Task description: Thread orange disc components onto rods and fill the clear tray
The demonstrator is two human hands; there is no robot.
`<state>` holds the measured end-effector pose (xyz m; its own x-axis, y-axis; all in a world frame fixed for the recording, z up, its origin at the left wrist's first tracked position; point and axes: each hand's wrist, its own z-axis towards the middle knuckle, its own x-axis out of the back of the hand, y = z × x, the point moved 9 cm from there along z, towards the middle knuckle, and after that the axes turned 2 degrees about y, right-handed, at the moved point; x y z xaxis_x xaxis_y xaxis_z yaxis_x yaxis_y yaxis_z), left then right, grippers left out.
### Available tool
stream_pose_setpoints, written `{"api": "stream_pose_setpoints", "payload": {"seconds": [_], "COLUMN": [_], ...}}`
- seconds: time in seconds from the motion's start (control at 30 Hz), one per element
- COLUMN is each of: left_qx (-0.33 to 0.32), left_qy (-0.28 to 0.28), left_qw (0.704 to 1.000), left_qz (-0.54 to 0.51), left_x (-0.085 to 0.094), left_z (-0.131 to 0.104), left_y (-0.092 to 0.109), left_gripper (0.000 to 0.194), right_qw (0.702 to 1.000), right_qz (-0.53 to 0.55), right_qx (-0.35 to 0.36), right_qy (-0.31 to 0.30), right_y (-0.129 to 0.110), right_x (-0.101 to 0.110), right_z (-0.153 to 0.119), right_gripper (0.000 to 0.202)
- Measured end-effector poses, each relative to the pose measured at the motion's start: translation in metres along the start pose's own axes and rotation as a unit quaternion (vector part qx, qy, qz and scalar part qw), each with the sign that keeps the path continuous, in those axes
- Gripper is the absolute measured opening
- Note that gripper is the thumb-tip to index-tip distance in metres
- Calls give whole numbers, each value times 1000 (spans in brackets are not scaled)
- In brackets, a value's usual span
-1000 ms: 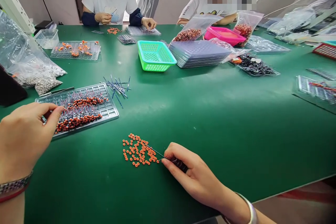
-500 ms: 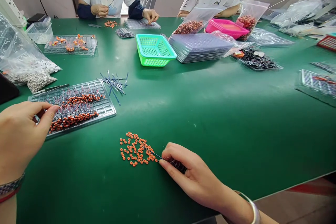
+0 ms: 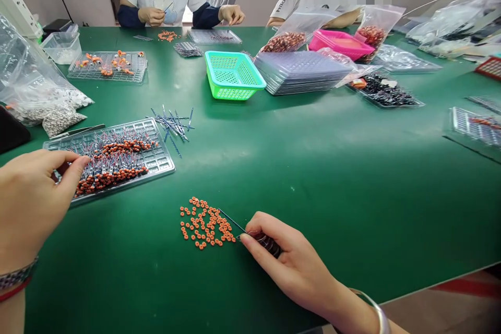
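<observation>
My right hand (image 3: 285, 255) pinches a thin dark strip (image 3: 233, 221), whose far end lies at the right edge of a scatter of small orange rings (image 3: 203, 223). Dark pieces with fine wires sit inside its curled fingers. Over the left part of a clear compartment tray (image 3: 162, 159), my left hand (image 3: 39, 193) has thumb and forefinger pressed together; what is between them, if anything, is too small to make out. Rows of small wired parts with orange ends (image 3: 113, 177) fill much of that tray. Beyond its right corner lies a loose pile of dark strips (image 3: 172, 124).
A green basket (image 3: 235, 93) stands mid-table beside stacked clear trays (image 3: 301, 75). Tweezers (image 3: 78, 131) lie behind the near tray, close to bags of pale pieces (image 3: 62, 115). Two people sit across the green table (image 3: 332, 177), near a pink basket (image 3: 340, 47).
The strip's far end in my right hand has shifted from among the rings to their upper right edge. My left hand stays over the tray. Across the table, a person's hand has lifted off a tray.
</observation>
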<state>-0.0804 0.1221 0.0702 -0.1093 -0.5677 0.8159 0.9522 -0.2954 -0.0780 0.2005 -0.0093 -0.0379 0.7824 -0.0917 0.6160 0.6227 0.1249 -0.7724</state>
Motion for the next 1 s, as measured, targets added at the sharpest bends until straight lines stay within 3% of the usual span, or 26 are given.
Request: {"api": "stream_pose_setpoints", "payload": {"seconds": [0.27, 0.6, 1.0], "left_qx": [-7, -14, -10], "left_qy": [-8, -4, 2], "left_qw": [1000, 1000, 1000], "left_qz": [3, 0, -9], "left_x": [-1, -2, -5], "left_z": [1, -1, -1], "left_y": [2, 1, 3], "left_gripper": [27, 28, 26], "right_qw": [1000, 997, 992], "right_qz": [-8, 39, 13], "right_qx": [1, 41, 124], "right_qy": [6, -57, -33], "right_y": [1, 6, -10], "right_x": [-1, -1, -1], "right_z": [-3, 2, 0], "right_gripper": [24, 11, 17]}}
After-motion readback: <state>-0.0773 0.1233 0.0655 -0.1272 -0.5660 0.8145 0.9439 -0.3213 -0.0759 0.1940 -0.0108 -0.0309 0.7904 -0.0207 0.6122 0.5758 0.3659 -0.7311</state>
